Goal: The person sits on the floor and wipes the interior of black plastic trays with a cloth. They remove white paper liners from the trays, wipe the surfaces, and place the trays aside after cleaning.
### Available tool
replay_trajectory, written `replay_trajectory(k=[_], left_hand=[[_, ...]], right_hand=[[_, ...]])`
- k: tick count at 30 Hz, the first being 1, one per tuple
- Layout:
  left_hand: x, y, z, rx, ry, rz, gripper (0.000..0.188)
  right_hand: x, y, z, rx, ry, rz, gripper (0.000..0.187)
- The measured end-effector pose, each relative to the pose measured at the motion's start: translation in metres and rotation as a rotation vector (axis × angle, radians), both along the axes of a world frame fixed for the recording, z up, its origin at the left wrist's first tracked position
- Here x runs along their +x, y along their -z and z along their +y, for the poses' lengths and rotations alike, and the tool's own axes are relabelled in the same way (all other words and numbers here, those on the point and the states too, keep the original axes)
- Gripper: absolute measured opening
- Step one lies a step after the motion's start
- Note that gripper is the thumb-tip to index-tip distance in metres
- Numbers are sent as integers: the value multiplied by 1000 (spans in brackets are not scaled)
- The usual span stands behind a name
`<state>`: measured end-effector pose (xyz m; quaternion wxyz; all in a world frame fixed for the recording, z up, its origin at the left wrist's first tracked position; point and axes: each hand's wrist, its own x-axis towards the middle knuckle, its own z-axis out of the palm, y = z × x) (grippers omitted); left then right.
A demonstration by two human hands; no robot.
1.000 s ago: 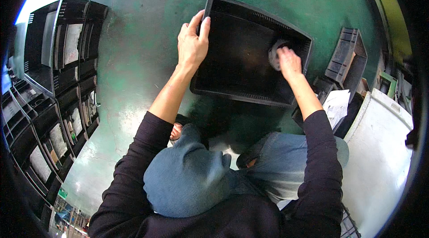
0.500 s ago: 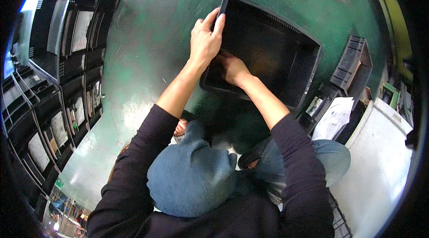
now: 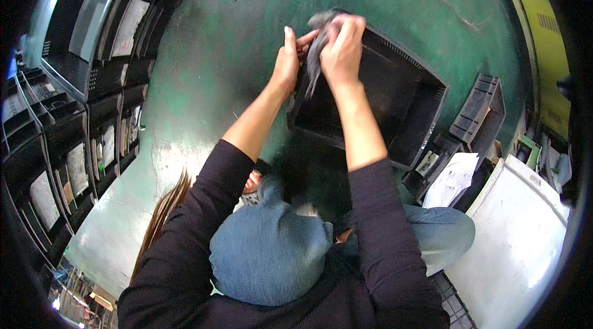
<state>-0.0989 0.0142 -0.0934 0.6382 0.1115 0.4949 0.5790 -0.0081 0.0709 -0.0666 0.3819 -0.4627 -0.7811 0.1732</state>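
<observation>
A large black plastic bin [image 3: 386, 97] rests on the green floor in front of me, its hollow facing up. My right hand [image 3: 341, 51] is closed on a grey rag [image 3: 314, 68], held over the bin's far left corner; part of the rag dangles below the fingers and is smeared by motion. Beside it, at the bin's left edge, my left hand [image 3: 286, 66] has its thumb spread and its index finger stretched toward the rag. The rag and the bin's edge partly hide the other left fingers. Whether that index finger touches the rag I cannot tell.
Stacked black bins [image 3: 86, 100] holding papers and flat parts line the left side. At the right lie a smaller grey crate [image 3: 479, 109], white paper sheets [image 3: 451, 181] and a white panel [image 3: 519, 224]. A yellow-green cabinet [image 3: 543, 51] stands at the far right.
My right hand has come up out of the bin's inside to its far left corner, with the grey rag now showing. My left hand has let go of the bin's rim.
</observation>
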Motion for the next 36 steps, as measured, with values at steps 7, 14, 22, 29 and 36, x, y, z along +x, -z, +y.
replay_trajectory(k=[7,14,22,29,36], left_hand=[[8,9,7,-11,-48,-125,73],[10,8,4,-94,-39,231,73],[16,-22,0,-7,58,586,52],[19,-19,3,68,-9,437,46],[20,-21,3,66,-3,449,43]], right_hand=[[18,-49,-93,-154,-123,-67,17],[6,-36,-10,-80,44,-96,11],[31,-30,58,142,135,-439,14],[196,-58,74,-115,584,-558,11],[26,-14,66,92,70,-249,13]])
